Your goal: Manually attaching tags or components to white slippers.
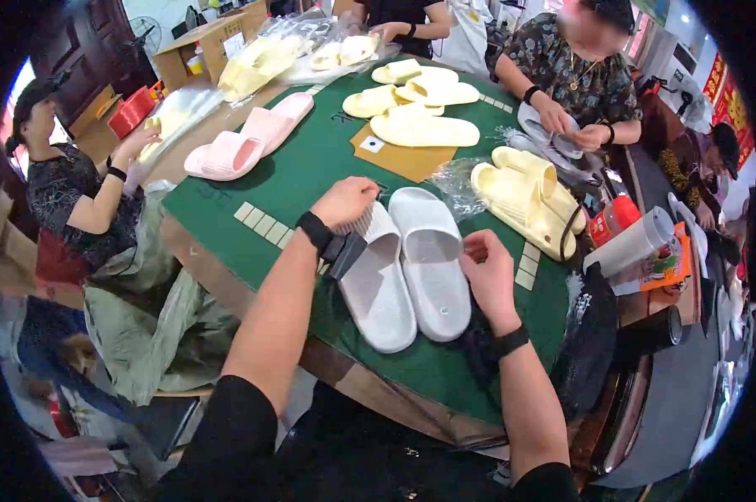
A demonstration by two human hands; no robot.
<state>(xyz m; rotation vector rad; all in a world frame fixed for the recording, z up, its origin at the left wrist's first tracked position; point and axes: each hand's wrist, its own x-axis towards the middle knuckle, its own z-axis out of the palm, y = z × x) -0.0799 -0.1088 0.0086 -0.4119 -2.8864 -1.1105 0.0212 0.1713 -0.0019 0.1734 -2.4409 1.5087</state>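
Note:
Two white slide sandals lie side by side on the green table mat [328, 159], close to the near edge. The left white slide [376, 284] has its far end under my left hand [344, 201], whose fingers curl down onto the strap. My right hand [487, 272] rests against the right side of the right white slide [432, 268], with the fingers bent at its edge. Both wrists wear black bands.
A pink pair [244, 142] lies far left on the mat, yellow slides [424, 125] and a cardboard sheet [403, 155] at the back, another yellow pair [528, 197] on clear plastic at right. People sit at left, back and right. A red bottle [614, 219] stands right.

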